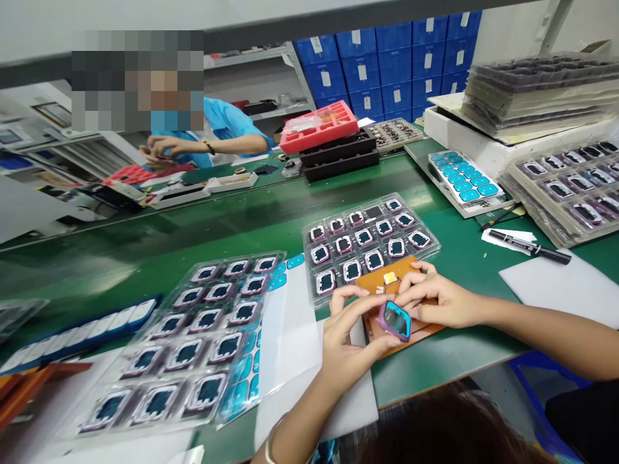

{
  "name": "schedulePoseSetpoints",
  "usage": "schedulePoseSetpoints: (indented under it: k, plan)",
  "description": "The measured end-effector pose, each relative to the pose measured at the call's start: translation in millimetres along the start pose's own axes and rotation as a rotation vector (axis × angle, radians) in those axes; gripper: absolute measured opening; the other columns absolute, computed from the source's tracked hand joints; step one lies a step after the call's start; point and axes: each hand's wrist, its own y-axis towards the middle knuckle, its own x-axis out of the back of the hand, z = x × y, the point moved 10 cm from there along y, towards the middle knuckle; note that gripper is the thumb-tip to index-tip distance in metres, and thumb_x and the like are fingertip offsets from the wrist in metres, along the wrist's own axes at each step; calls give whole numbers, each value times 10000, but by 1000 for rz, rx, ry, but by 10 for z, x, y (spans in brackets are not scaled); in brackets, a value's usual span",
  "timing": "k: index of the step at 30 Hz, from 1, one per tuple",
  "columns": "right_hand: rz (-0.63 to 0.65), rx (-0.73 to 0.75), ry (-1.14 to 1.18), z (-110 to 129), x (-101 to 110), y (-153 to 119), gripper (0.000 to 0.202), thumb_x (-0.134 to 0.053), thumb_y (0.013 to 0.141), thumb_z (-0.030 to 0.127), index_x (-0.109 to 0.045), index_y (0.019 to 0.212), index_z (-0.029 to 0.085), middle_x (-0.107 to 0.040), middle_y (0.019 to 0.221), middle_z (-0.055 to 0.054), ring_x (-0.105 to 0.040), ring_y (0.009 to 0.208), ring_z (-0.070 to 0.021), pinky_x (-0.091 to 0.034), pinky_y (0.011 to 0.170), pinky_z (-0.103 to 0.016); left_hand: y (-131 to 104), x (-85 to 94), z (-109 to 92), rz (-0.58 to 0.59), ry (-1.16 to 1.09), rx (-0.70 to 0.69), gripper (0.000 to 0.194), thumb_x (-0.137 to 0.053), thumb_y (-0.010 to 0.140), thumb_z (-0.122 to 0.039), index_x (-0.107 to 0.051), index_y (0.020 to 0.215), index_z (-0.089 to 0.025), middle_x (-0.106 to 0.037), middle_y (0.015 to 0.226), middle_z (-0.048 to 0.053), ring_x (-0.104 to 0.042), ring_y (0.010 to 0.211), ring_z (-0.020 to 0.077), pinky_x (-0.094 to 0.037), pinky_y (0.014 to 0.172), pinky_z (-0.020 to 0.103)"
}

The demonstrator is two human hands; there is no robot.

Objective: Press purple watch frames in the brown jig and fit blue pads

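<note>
A small purple-framed device (397, 321) with a blue-edged dark face is held above an orange board (374, 283) near the table's front edge. My left hand (351, 335) grips its left side between thumb and fingers. At its upper right, my right hand (432, 298) has its fingers bent against the device. Just behind the board lies a clear tray (309, 283) of similar framed pieces. Another clear tray (169, 345) of such pieces rests to the left, partly over a sheet with blue rounded stickers (285, 274).
Across the table a person in blue (232, 125) works with raised hands. A red tray (319, 129) tops black trays at the back. Stacked trays (575, 174), a sticker sheet (467, 177) and a black marker (532, 245) are on the right. A grey bar crosses above.
</note>
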Motion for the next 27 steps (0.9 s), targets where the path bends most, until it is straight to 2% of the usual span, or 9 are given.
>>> schedulePoseSetpoints:
  k: [13, 21, 27]
  plan:
    - [-22, -41, 16, -12, -10, 17, 213, -586, 805, 175, -731, 954, 222, -607, 880, 12, -579, 895, -149, -69, 1146, -487, -8, -48, 13, 43, -24, 11, 441, -724, 808, -510, -686, 1147, -231, -724, 952, 91, -539, 969, 234, -498, 835, 367]
    - [-4, -65, 5, -13, -25, 34, 168, -561, 876, 203, -724, 912, 223, -612, 832, 15, -574, 881, -147, -77, 1151, -483, -15, -54, 38, 47, -25, 30, 440, -751, 784, -502, -704, 1136, -240, -712, 954, 83, -546, 974, 225, -499, 850, 349]
    - [-41, -67, 24, -17, -6, 35, 161, -556, 885, 211, -704, 822, 212, -551, 758, 34, -570, 841, -134, -90, 1144, -465, -14, -71, 36, 56, -50, 28, 435, -757, 789, -472, -692, 1164, -261, -717, 964, 73, -531, 980, 221, -485, 862, 341]
